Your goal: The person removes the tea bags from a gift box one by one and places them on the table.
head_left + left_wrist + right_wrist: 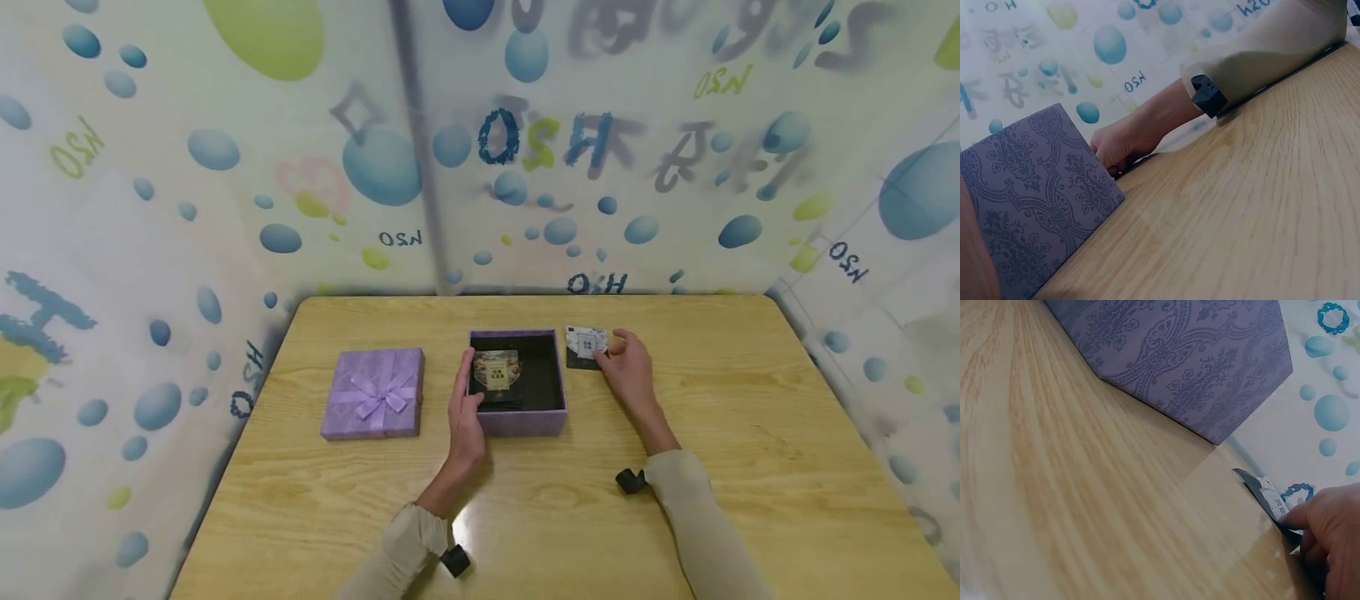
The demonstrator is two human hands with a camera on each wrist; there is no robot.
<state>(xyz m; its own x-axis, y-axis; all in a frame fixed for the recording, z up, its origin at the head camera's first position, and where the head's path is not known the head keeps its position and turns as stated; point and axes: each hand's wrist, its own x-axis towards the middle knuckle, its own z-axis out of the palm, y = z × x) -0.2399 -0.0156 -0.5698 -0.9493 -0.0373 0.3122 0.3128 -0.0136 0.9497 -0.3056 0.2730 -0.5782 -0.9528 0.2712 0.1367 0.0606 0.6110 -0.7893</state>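
An open purple patterned box (522, 423) with a dark inside stands on the table. My left hand (467, 421) lies along its left side, fingers straight against the wall and thumb by the front left corner. Inside, to the left, are black sachets (497, 379); the top one has a gold label. Right of the box, my right hand (630, 371) pinches the edge of a flat black-and-white sachet (583, 343) between thumb and fingers. In the right wrist view this sachet (1266, 494) lies low at the tabletop, partly hidden by the right hand (1332, 534).
A purple lid (348, 417) with a ribbon bow (384, 397) lies left of the box. The wooden table (750, 400) ends at a patterned wall (645, 192) behind. Small black devices (632, 481) are worn at both sleeve cuffs.
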